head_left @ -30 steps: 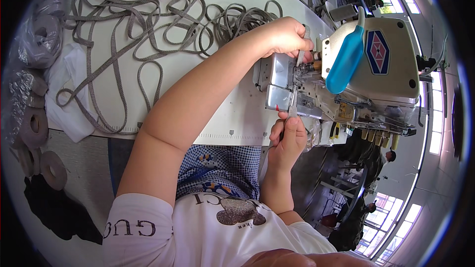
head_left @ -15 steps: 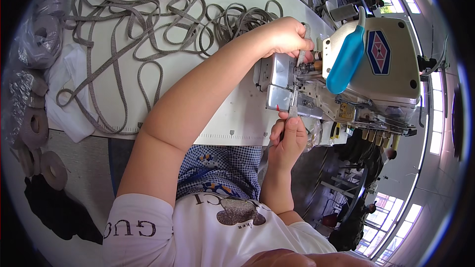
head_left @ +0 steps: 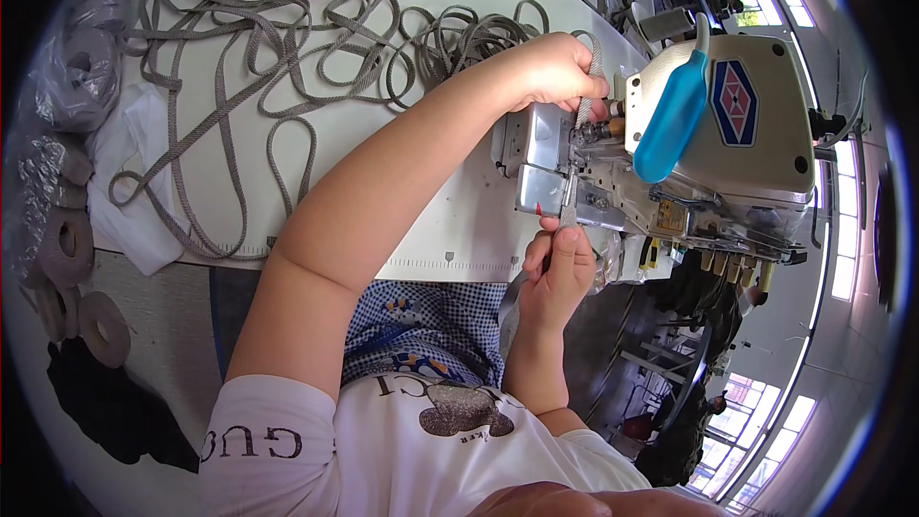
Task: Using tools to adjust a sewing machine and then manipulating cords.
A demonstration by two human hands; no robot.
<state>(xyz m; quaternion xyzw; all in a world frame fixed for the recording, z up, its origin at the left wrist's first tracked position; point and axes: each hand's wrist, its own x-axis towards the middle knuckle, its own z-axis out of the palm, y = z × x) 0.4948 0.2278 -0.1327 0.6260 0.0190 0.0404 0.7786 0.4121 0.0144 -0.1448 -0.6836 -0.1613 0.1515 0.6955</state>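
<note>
A flat grey woven strap (head_left: 595, 59) runs through the stitching area of a sewing machine (head_left: 737, 115). Behind the metal plate, my left hand (head_left: 565, 75) pinches the strap between thumb and fingers. On the near side, my right hand (head_left: 557, 263) grips the strap's other stretch, thumb on top and fingers curled under. Between the two hands the strap passes the presser foot, where the machine parts partly hide it. Beside my right fingers a small red mark shows on the shiny metal plate (head_left: 541, 189).
A loose tangle of grey strap (head_left: 273, 29) spreads over the white table (head_left: 402, 220). A blue oval piece (head_left: 667, 120) hangs at the machine's front. Left of the table are rolls of tape (head_left: 103, 329), plastic wrapping, a white cloth (head_left: 144, 182) and a black cloth (head_left: 110, 402).
Almost everything stays in place. Behind my left hand, a loop of strap now rises a little higher; both hands keep their grip.
</note>
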